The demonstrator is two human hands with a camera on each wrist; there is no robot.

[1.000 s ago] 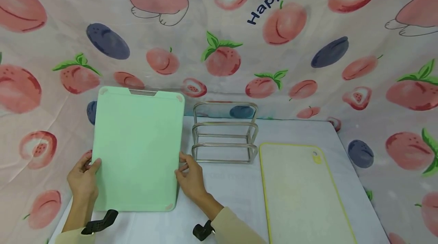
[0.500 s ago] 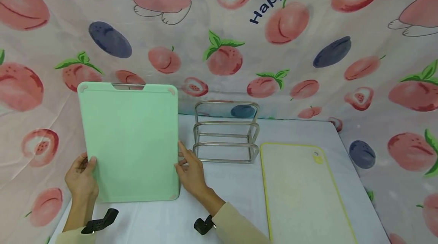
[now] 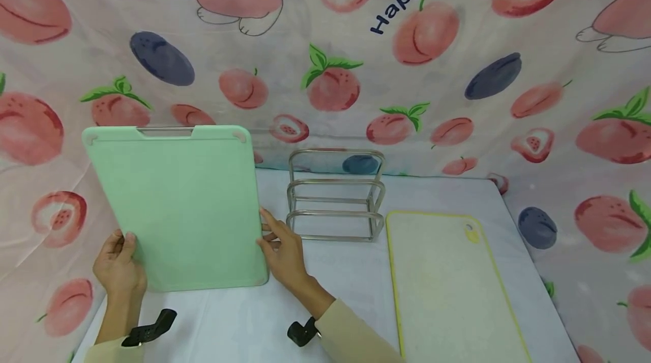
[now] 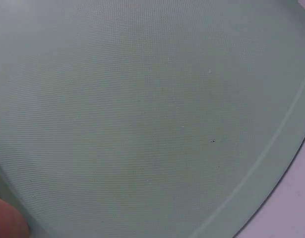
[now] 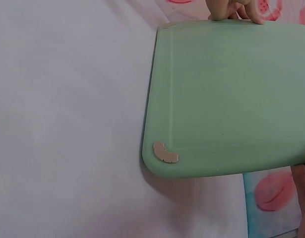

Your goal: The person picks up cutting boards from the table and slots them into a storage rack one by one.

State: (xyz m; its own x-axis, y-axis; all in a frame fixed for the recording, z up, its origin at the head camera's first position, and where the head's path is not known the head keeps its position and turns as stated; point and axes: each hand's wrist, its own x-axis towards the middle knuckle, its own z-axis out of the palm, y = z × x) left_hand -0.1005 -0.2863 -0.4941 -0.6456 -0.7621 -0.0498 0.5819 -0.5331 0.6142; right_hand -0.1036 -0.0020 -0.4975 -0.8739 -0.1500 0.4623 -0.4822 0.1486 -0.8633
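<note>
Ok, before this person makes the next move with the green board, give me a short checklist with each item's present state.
1. Left hand holding the green board by its left edge: ok, thumb on the front.
2. Right hand holding the opposite edge: ok.
3. Green board lined up with the metal rack: not ok, it is left of the rack in the head view.
4. Metal rack standing on the table: ok.
5. Yellow-edged board lying apart from the rack: ok, it lies to the right.
6. Green board's lower edge lifted off the table: cannot tell, no view settles contact.
</note>
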